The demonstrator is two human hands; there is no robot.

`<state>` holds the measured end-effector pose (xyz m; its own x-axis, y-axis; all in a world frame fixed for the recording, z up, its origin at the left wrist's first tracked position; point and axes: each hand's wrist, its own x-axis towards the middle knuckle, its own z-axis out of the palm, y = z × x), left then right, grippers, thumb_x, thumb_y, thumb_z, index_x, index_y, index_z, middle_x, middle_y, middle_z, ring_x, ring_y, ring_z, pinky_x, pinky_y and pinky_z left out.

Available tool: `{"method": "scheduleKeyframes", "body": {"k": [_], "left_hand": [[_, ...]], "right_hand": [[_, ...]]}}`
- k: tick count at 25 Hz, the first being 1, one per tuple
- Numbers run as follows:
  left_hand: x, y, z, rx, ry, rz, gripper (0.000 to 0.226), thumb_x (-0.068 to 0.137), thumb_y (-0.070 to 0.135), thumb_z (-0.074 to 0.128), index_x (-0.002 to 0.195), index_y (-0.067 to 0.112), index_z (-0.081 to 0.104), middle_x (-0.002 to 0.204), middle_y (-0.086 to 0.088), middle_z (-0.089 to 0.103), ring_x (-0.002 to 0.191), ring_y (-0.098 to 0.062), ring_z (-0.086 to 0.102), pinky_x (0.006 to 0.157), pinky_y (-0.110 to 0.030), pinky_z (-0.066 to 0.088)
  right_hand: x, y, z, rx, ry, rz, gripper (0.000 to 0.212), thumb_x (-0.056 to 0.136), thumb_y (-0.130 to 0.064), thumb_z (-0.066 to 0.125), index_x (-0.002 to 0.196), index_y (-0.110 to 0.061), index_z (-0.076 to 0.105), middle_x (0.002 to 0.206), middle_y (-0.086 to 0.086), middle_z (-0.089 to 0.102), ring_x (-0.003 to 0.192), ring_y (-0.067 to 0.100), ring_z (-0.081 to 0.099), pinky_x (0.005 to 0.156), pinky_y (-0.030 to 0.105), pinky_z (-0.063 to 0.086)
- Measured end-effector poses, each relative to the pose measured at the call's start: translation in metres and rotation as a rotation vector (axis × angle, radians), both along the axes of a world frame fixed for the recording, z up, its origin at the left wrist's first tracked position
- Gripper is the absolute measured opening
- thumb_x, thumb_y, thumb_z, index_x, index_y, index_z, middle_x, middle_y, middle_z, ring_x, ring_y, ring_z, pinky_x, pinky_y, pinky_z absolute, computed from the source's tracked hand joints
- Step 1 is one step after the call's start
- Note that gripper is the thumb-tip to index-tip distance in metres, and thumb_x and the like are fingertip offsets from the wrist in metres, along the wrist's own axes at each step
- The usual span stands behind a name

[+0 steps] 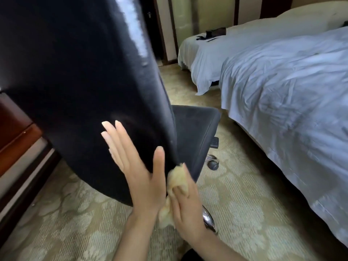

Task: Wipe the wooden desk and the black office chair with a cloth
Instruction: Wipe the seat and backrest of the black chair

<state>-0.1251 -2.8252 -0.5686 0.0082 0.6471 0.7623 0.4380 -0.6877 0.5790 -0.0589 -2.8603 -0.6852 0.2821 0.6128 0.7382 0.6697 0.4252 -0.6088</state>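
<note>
Carpeted bedroom, head view looking down. Carpet [66, 213] is beige-green with a pale floral pattern.

Right side: near bed [282, 110] with rumpled pale sheets hanging almost to the floor. Far bed [216, 49] lies behind it, also pale. A few dark items [214, 32] lie on the far bed, too small to identify.

Left edge: reddish-brown front of the wooden desk [17, 132], partly hidden behind the chair.

Black office chair [75, 72]: seen from behind and very close.
- Its backrest fills the upper left of the view, with a glossy highlight running down its right edge.
- Seat [195, 132] shows to the right of the backrest, in dark fabric.
- One chrome leg [208, 217] of the base shows below the right wrist.
- One caster [212, 163] stands on the carpet between the seat and the near bed.

Left hand [135, 170]: released, fingers straight and slightly spread. The palm lies flat against the rear face of the backrest, low down near its right edge, and holds nothing.

Right hand [186, 206]: grasps the cloth [178, 178], a bunched pale yellow one, with fingers bent over it and thumb pointing up. The cloth is pressed to the lower right edge of the backrest where it meets the seat. Part of it hangs between the two hands. The right hand sits just beside the left, and the two nearly touch at the heel.

Both hands are slightly blurred, so finer finger detail on the right hand cannot be read.
</note>
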Motion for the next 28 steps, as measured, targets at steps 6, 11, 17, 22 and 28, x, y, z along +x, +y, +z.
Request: {"method": "scheduleKeyframes", "body": {"k": [6,11,17,22,28], "left_hand": [[-0.002,-0.007,0.016,-0.071,-0.189,0.19,0.1,0.084,0.042,0.061,0.15,0.011,-0.007,0.159,-0.009,-0.012,0.146,-0.018,-0.012,0.114,-0.021,-0.008],[-0.054,0.028,0.005,-0.188,-0.372,0.276,0.088,0.085,0.035,0.065,0.151,0.026,0.007,0.159,0.002,0.01,0.146,-0.015,0.01,0.119,-0.043,0.015],[-0.099,0.055,0.004,-0.172,-0.406,0.221,0.072,0.084,0.044,0.057,0.147,0.037,0.022,0.145,0.022,0.038,0.13,0.007,0.037,0.107,-0.02,0.03],[-0.129,0.074,0.005,-0.165,-0.362,0.199,0.07,0.087,0.041,0.051,0.149,0.03,0.02,0.148,0.018,0.036,0.13,0.008,0.035,0.096,0.004,0.027],[-0.152,0.09,0.005,-0.185,-0.345,0.198,0.07,0.086,0.04,0.051,0.149,0.028,0.022,0.148,0.014,0.036,0.132,0.004,0.035,0.101,-0.002,0.028]], "right_hand": [[0.0,-0.024,-0.067,-0.229,-0.011,0.141,0.033,0.089,-0.012,0.056,0.122,-0.012,0.059,0.137,-0.006,0.047,0.124,0.014,0.047,0.107,0.014,0.029],[0.037,0.017,-0.018,-0.285,0.233,-0.007,0.026,0.099,-0.025,0.04,0.114,-0.016,0.058,0.107,-0.008,0.056,0.099,0.011,0.051,0.088,0.032,0.042],[0.084,0.096,0.036,-0.52,-0.088,-0.229,0.034,0.096,-0.012,0.043,0.13,-0.013,0.05,0.127,0.011,0.052,0.119,0.03,0.046,0.096,0.045,0.041],[-0.011,0.088,0.022,-0.598,-0.407,-0.178,0.03,0.072,-0.005,0.055,0.092,-0.028,0.056,0.089,-0.003,0.055,0.097,0.027,0.047,0.085,0.044,0.041],[-0.106,0.09,0.003,-0.52,-0.572,0.123,0.037,0.084,-0.02,0.051,0.119,-0.026,0.062,0.129,-0.005,0.051,0.13,0.023,0.031,0.11,0.037,0.014]]}}
